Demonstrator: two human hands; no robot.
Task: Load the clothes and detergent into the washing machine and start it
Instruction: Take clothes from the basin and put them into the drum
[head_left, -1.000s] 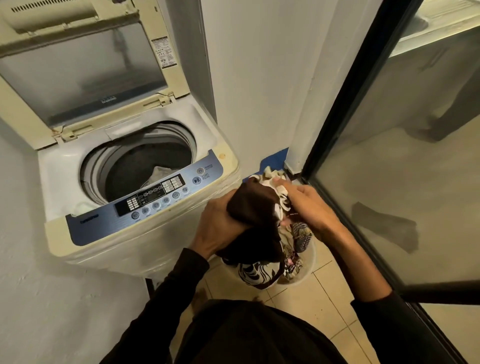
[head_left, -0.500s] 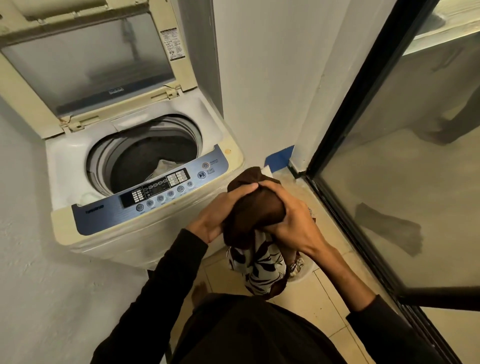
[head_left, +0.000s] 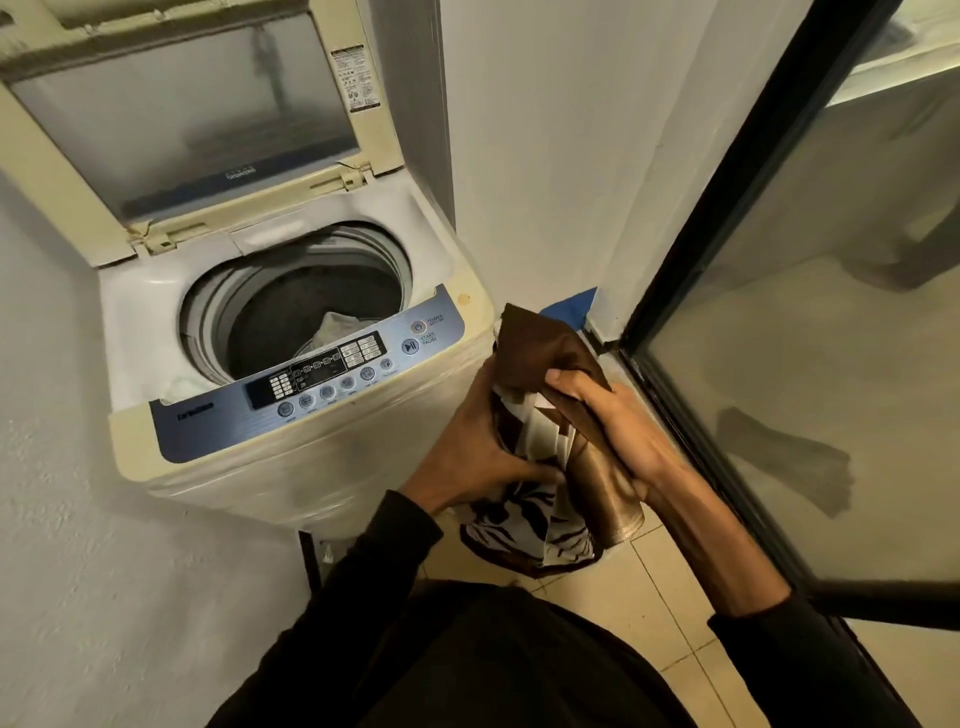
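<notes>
Both hands grip one bundle of clothes (head_left: 540, 415) beside the washer (head_left: 322, 457): left hand (head_left: 467, 447) curled round its side, right hand (head_left: 618, 421) pinching the brown top. Bunched tight, presumably to clear the open lid (head_left: 171, 119) and drop into the drum (head_left: 311, 312).

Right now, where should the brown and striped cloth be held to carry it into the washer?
Grip the bunched upper part of the brown and striped cloth from both sides, as the left hand and right hand do; its loose tail hangs below.
</notes>
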